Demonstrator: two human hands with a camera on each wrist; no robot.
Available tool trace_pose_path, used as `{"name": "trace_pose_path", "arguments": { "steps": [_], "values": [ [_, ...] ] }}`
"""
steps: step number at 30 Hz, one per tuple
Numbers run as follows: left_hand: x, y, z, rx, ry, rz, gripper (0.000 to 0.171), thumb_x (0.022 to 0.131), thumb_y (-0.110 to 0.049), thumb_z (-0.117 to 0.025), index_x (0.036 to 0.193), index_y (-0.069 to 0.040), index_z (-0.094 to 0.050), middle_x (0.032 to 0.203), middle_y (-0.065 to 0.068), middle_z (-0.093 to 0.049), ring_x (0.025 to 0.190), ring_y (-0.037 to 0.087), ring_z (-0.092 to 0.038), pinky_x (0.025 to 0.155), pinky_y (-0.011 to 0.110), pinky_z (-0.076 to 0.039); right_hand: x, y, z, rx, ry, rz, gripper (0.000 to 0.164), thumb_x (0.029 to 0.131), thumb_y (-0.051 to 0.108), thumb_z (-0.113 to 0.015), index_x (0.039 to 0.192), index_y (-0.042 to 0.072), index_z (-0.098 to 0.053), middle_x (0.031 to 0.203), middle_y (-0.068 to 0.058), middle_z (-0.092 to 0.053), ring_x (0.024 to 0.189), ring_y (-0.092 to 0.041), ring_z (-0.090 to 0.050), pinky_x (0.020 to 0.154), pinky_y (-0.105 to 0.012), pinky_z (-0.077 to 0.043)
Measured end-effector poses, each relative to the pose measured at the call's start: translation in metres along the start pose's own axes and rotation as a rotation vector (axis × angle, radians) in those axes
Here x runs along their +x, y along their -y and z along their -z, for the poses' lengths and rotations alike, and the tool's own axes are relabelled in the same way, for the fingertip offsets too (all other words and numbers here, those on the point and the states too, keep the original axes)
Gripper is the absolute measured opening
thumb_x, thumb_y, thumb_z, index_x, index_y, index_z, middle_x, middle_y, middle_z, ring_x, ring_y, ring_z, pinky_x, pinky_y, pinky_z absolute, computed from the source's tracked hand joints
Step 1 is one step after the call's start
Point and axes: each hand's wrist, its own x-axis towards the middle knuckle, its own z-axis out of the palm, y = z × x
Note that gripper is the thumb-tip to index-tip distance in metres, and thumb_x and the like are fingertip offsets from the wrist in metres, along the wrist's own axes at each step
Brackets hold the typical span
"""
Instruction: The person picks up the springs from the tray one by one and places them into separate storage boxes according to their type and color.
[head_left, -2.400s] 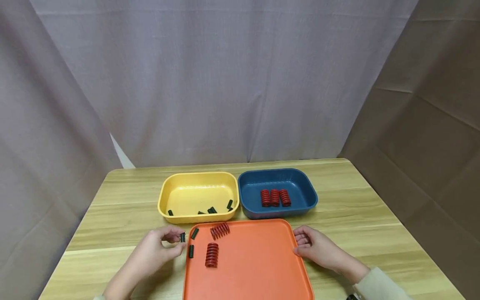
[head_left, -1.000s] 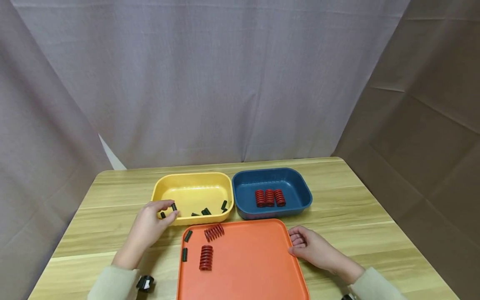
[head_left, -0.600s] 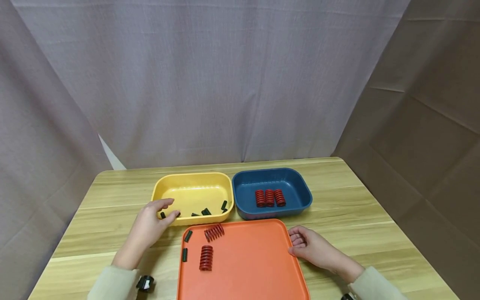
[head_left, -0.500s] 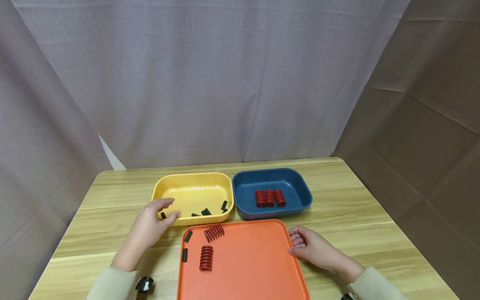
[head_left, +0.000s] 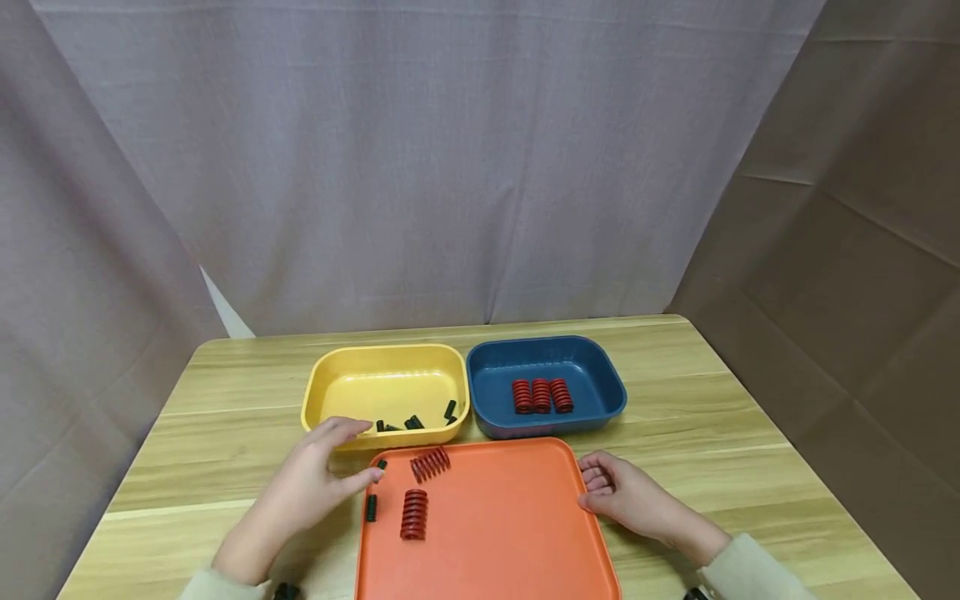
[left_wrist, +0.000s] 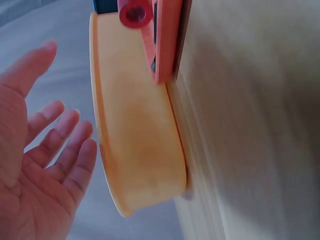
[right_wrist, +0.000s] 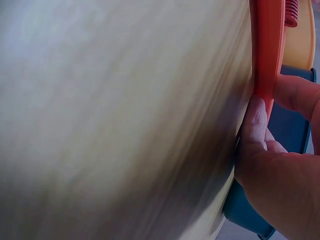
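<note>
My left hand (head_left: 307, 483) is held out with thumb and fingers spread and nothing between them, over the table beside the yellow bin and the left corner of the orange tray (head_left: 510, 517). Its thumb tip overlaps a small dark green spring (head_left: 382, 464) on the tray in the head view; a second dark spring (head_left: 371, 507) lies just below. Two larger red springs, one upright in view (head_left: 414, 515) and one slanted (head_left: 431, 465), rest on the tray too. My right hand (head_left: 626, 496) pinches the tray's right rim between thumb and fingers, as the right wrist view shows.
Behind the tray stand a yellow bin (head_left: 390, 392) with several small dark springs (head_left: 414, 422) and, touching its right side, a blue bin (head_left: 547, 428) holding three red springs (head_left: 542, 396). A grey curtain (head_left: 420, 167) hangs behind the wooden table (head_left: 720, 433).
My left hand carried a small dark spring from beside the tray to the yellow bin and dropped it there. It then came back toward the tray's corner. The right hand keeps its hold.
</note>
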Motion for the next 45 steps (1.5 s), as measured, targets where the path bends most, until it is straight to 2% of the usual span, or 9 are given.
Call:
{"name": "trace_pose_path", "arguments": {
  "steps": [4, 9, 14, 19, 24, 28, 38, 45],
  "values": [
    [-0.008, -0.010, -0.006, 0.008, 0.065, 0.003, 0.068, 0.070, -0.046, -0.085, 0.126, -0.014, -0.062, 0.120, -0.009, -0.058, 0.110, 0.015, -0.056, 0.096, 0.041, -0.049, -0.001, 0.000, -0.001, -0.004, -0.003, -0.001, 0.042, 0.085, 0.002, -0.070, 0.120, -0.009, -0.048, 0.103, -0.014, -0.055, 0.090, -0.022, -0.052, 0.072, -0.023, -0.051],
    [-0.014, -0.021, -0.013, 0.012, 0.155, -0.010, 0.067, 0.068, -0.044, -0.086, 0.125, -0.017, -0.063, 0.119, -0.016, -0.055, 0.110, 0.009, -0.053, 0.095, 0.038, -0.050, -0.001, 0.001, -0.001, -0.018, -0.015, 0.003, 0.044, 0.084, 0.002, -0.071, 0.120, -0.010, -0.048, 0.102, -0.014, -0.055, 0.090, -0.023, -0.052, 0.072, -0.023, -0.051],
    [-0.016, -0.025, -0.020, 0.032, 0.215, -0.042, 0.063, 0.069, -0.047, -0.084, 0.120, -0.015, -0.065, 0.118, -0.011, -0.057, 0.110, 0.012, -0.053, 0.096, 0.039, -0.049, 0.000, 0.002, -0.002, -0.035, -0.030, 0.005, 0.043, 0.083, 0.000, -0.071, 0.118, -0.010, -0.049, 0.101, -0.014, -0.054, 0.088, -0.022, -0.051, 0.071, -0.023, -0.050],
    [-0.016, -0.028, -0.025, 0.021, 0.239, -0.050, 0.062, 0.070, -0.046, -0.084, 0.119, -0.015, -0.066, 0.119, -0.007, -0.059, 0.113, 0.016, -0.053, 0.098, 0.041, -0.047, -0.001, 0.003, -0.004, -0.040, -0.033, 0.002, 0.044, 0.083, -0.001, -0.069, 0.121, -0.011, -0.048, 0.102, -0.014, -0.054, 0.089, -0.022, -0.052, 0.071, -0.023, -0.051],
    [-0.014, -0.032, -0.029, 0.012, 0.270, -0.088, 0.064, 0.069, -0.043, -0.086, 0.121, -0.013, -0.065, 0.119, -0.005, -0.060, 0.111, 0.017, -0.054, 0.099, 0.041, -0.045, -0.004, 0.003, -0.007, -0.016, 0.003, 0.004, 0.054, 0.085, -0.002, -0.068, 0.131, -0.013, -0.043, 0.117, -0.017, -0.055, 0.100, -0.026, -0.054, 0.078, -0.024, -0.052],
    [-0.014, -0.035, -0.031, 0.011, 0.308, -0.091, 0.067, 0.068, -0.044, -0.086, 0.123, -0.011, -0.064, 0.123, 0.000, -0.059, 0.112, 0.019, -0.053, 0.100, 0.043, -0.045, -0.008, 0.003, -0.008, -0.019, -0.001, 0.007, 0.056, 0.086, -0.001, -0.067, 0.134, -0.013, -0.041, 0.124, -0.019, -0.053, 0.107, -0.029, -0.054, 0.084, -0.026, -0.052],
    [-0.016, -0.033, -0.035, 0.026, 0.317, -0.123, 0.060, 0.070, -0.038, -0.086, 0.118, -0.010, -0.066, 0.114, -0.003, -0.061, 0.105, 0.016, -0.055, 0.094, 0.040, -0.048, -0.006, -0.001, -0.007, -0.075, -0.004, -0.013, 0.055, 0.085, -0.001, -0.067, 0.134, -0.010, -0.042, 0.118, -0.015, -0.055, 0.103, -0.026, -0.054, 0.082, -0.024, -0.052],
    [-0.017, -0.031, -0.035, 0.022, 0.329, -0.119, 0.057, 0.070, -0.036, -0.087, 0.117, -0.011, -0.066, 0.110, -0.006, -0.061, 0.101, 0.013, -0.054, 0.091, 0.038, -0.049, -0.006, 0.002, -0.007, -0.097, -0.005, -0.014, 0.055, 0.085, 0.000, -0.068, 0.133, -0.009, -0.042, 0.118, -0.014, -0.055, 0.103, -0.026, -0.054, 0.082, -0.024, -0.051]
  ]
}}
